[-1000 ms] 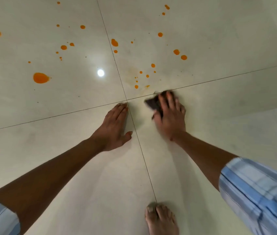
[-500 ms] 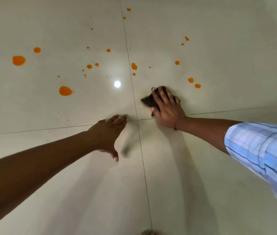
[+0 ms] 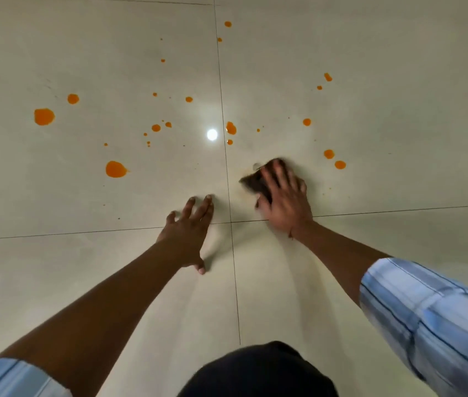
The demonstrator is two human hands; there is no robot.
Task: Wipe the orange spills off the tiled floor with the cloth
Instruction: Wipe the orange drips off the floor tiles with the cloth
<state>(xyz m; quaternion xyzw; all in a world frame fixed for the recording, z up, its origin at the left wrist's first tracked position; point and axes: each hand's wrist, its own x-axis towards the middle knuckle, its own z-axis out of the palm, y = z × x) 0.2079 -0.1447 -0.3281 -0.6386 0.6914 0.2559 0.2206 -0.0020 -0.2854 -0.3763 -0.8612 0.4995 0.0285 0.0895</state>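
Note:
My right hand [image 3: 284, 199] presses a dark cloth [image 3: 255, 181] flat on the glossy cream tiled floor [image 3: 399, 81], just right of the vertical grout line; the cloth shows past my fingers on the left and is blurred. My left hand [image 3: 189, 233] lies flat on the floor with fingers spread, holding nothing, at the crossing of the grout lines. Orange spills lie beyond both hands: a big drop [image 3: 115, 169] at left, a bigger one [image 3: 44, 116] far left, one [image 3: 230, 128] on the grout line, and two drops [image 3: 334, 159] right of the cloth.
Several smaller orange specks scatter across the far tiles up to the top [image 3: 227, 24]. A bright lamp reflection [image 3: 212, 134] shines on the floor. A dark knee or garment [image 3: 258, 371] fills the bottom middle. Striped blue sleeves [image 3: 433, 319] cover my upper arms.
My right hand has slid the cloth to the right, away from the grout line. The small drops near the tile crossing are gone. My left hand now rests flat. The view has shifted forward.

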